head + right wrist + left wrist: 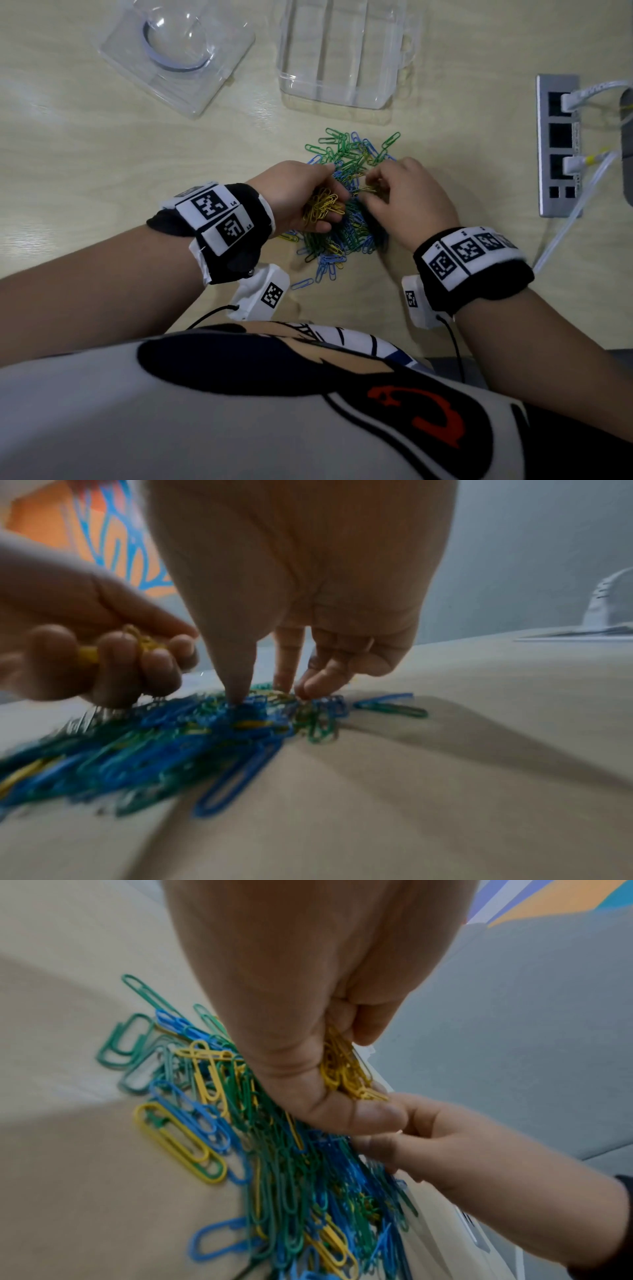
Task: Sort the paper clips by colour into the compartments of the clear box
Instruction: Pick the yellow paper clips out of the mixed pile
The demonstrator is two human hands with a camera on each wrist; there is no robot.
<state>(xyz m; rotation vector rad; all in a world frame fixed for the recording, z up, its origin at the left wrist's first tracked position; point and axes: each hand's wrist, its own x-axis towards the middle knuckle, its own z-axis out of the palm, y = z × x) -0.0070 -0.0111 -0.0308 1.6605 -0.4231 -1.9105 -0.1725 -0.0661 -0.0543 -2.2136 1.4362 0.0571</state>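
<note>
Many mixed clips point(346, 192) piled on bench point(102, 154); left hand point(301, 195) clenches yellow bunch point(322, 207) above pile; right hand point(404, 202) fingers point(240, 685) curled down, tips touching pile, grasp unclear; clear box point(342, 54) well apart.

Right hand point(308, 593) fingertips point(240, 696) seemingly on clips point(192, 734)

Clear box point(346, 54): its far end is cut off by the top edge; we cannot count its compartments. Paper clip pile point(346, 205): its middle is hidden under both hands. In the right wrist view the near clips smear into blur.
</note>
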